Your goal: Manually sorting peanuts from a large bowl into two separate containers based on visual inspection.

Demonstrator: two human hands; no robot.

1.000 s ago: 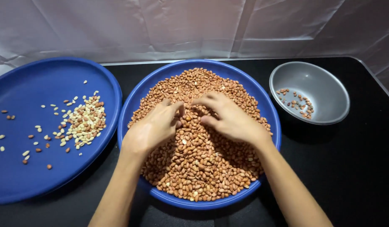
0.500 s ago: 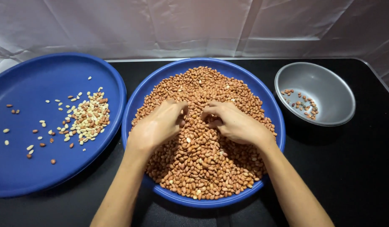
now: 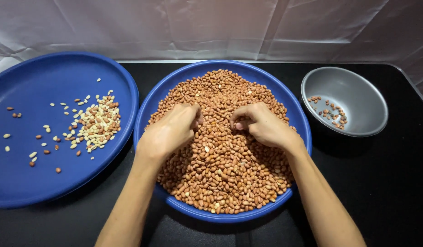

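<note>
- Resting on the heap of red-skinned peanuts point(image 3: 223, 169), both hands sit palm-down in the middle blue bowl point(image 3: 147, 114), which stands centre on the black desk point(image 3: 385, 183).
- Left hand point(image 3: 168, 135): fingers curled under, tips bunched toward the thumb and pressed into the nuts at the middle of the pile. Grip nearly closed; whether a nut is pinched inside I cannot tell, the knuckles hide it.
- Right hand point(image 3: 264, 126): same posture, fingers folded in, thumb tip showing against the forefinger. Grip nearly closed; contents hidden as well.
- Key relation: the peanuts lie directly beneath and just ahead of both sets of fingertips, in contact. The two hands face each other across a narrow strip of nuts, neither clearly nearer the far half of the pile. Single nuts lie every which way, no common long axis.
- Left of the bowl, just beside it: wide blue tray point(image 3: 33, 192) carrying a small cluster of pale skinless peanuts point(image 3: 98, 122) with a few loose red ones around. Left hand is the nearer to it.
- Right, a little apart: grey metal bowl point(image 3: 358, 93) with a few dark nuts point(image 3: 331, 112) inside. Right hand is nearer.
- Far side: white draped sheet point(image 3: 211, 27).
</note>
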